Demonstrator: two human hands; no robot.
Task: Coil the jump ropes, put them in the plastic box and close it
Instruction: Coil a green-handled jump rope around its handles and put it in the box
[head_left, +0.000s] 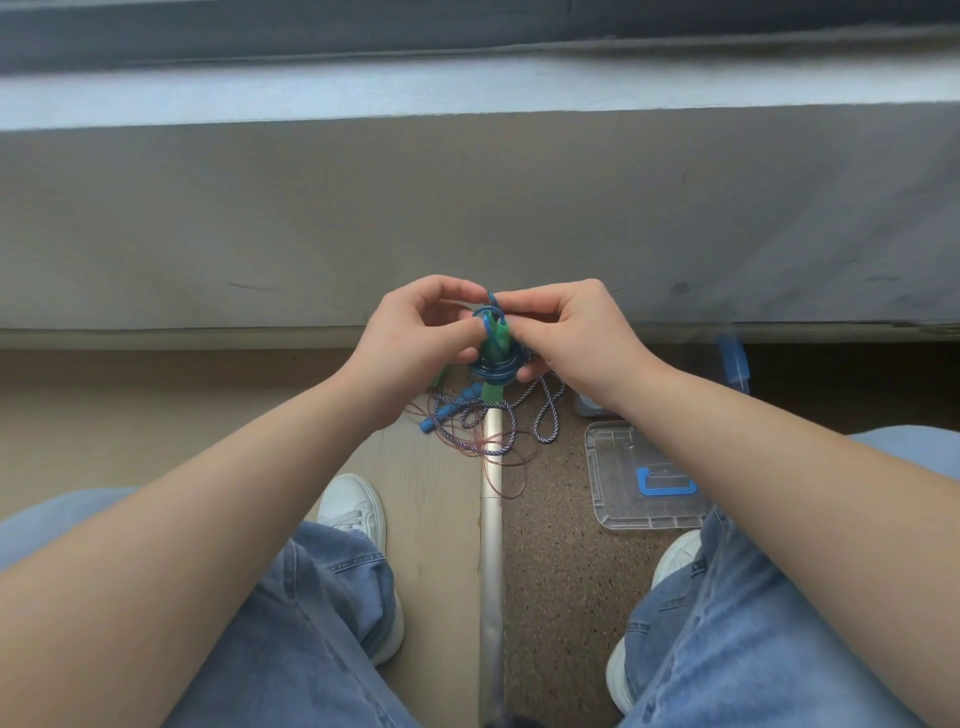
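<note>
Head view: a seated person looks down between both knees at the floor.
Ledge (467, 218): grey, spans the far side.
Jeans (322, 613): blue, on both legs, with white shoes (353, 506) below.
Floor (426, 499): pale wood on the left and speckled brown on the right, with a metal strip (491, 551) between.
Box (623, 499): a clear plastic piece with a blue clasp lies flat on the speckled part, partly under the right forearm; lid or base, I cannot tell.
Left hand (415, 332): fingers curled, thumb and forefinger pinching the held rope.
Right hand (566, 332): likewise pinching it from the other side.
Held rope (493, 364): blue cord wound round green handles, in the air between the hands, well apart from the box.
Loose ropes (498, 426): one striped and one thin and reddish, tangled on the floor across the strip.
</note>
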